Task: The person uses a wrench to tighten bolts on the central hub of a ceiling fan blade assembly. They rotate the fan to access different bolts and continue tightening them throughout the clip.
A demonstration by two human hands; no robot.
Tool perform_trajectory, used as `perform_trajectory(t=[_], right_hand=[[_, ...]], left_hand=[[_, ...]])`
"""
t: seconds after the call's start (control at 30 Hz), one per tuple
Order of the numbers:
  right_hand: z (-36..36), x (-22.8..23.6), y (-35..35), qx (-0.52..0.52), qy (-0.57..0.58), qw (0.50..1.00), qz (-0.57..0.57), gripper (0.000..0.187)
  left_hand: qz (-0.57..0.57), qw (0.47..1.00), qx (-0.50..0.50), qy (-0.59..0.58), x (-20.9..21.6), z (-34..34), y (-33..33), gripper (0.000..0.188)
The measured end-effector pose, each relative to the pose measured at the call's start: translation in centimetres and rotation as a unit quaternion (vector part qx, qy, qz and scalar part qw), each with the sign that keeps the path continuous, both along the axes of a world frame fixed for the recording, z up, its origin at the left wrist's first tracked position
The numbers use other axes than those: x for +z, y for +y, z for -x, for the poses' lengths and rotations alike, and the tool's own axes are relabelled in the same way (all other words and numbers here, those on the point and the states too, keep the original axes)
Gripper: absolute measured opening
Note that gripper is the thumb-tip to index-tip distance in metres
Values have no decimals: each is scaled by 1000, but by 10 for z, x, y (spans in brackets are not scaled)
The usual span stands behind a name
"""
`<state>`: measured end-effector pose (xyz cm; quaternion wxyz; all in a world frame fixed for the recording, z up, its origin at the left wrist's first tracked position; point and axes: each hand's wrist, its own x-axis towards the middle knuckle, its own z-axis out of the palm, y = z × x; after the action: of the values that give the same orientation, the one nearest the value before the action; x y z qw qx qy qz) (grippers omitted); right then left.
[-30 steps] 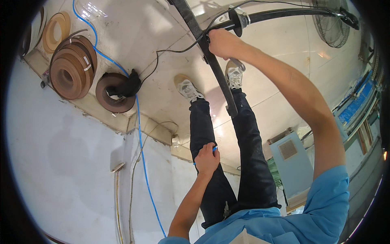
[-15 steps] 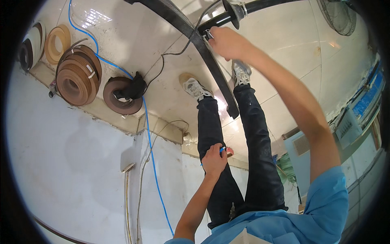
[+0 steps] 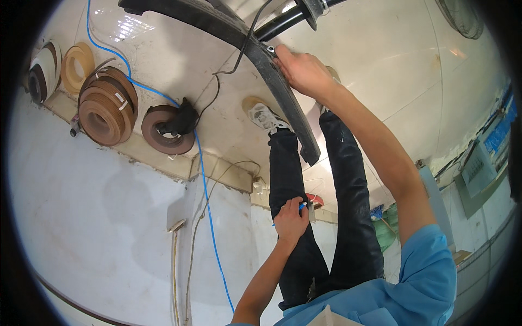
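Note:
A black curved leg [image 3: 291, 100] of a stand crosses the upper middle, over my shoes. A black pole [image 3: 280, 24] with a flared collar [image 3: 311, 12] joins it. My right hand [image 3: 307, 73] is closed on the leg near that joint, beside a small silver bolt or nut [image 3: 271, 49]. Part of its fingers are hidden behind the leg. Over my left shin, my left hand [image 3: 292, 221] is closed around a slim blue tool [image 3: 303, 206] with what looks like a metal end. Its exact kind cannot be made out.
A black cable [image 3: 237, 68] passes over the leg. At the left lie several brown edging rolls [image 3: 106, 114], one under a black cloth [image 3: 182, 117], and a blue hose [image 3: 207, 217]. A round wire guard [image 3: 462, 19] is at upper right. Against the wall stands a grey cabinet [image 3: 478, 171].
My right hand has shifted from the joint onto the leg's near side, uncovering the silver bolt or nut. My left hand still grips the blue tool. The whole view has shifted slightly.

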<state>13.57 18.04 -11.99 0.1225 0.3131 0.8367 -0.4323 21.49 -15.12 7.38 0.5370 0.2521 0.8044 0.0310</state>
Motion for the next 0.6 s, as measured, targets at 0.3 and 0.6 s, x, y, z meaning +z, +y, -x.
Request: perform_trajectory(t=[0.3,0.6], right_hand=[[30,22,29,124,-86,988,-15,22],[98,44,77,246,-226,936,113,21]], left_hand=[[-14,1000,10,-4,0,3,1,23],[-12,999,32,5,1,9,-4,22]])
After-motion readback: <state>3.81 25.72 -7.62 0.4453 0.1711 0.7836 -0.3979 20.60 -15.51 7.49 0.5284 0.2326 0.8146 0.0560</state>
